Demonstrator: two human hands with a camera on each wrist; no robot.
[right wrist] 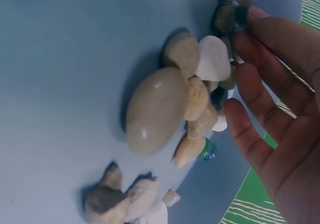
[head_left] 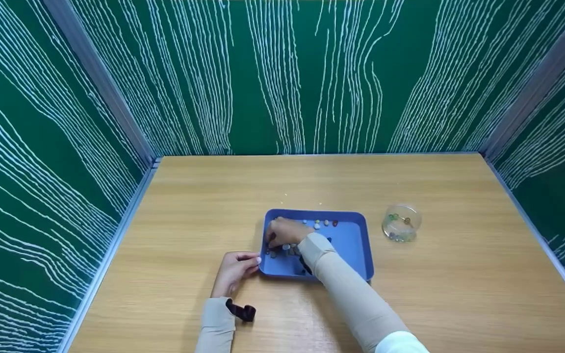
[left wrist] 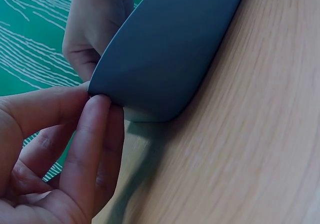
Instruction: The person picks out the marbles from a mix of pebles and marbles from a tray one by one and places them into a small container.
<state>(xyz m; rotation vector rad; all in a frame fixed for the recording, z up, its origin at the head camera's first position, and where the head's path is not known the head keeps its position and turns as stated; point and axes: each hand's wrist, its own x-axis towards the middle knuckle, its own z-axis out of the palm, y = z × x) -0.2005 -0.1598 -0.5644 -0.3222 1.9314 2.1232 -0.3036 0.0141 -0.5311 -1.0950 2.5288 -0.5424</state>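
We have a lane between the blue tray (head_left: 350,250) and the clear round container (head_left: 401,223); the right sleeve (head_left: 356,299) blocks the tray's near rim.

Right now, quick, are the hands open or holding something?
Left hand: closed, pinching the blue tray.
Right hand: by the stones; can't tell if it's gripping anything.
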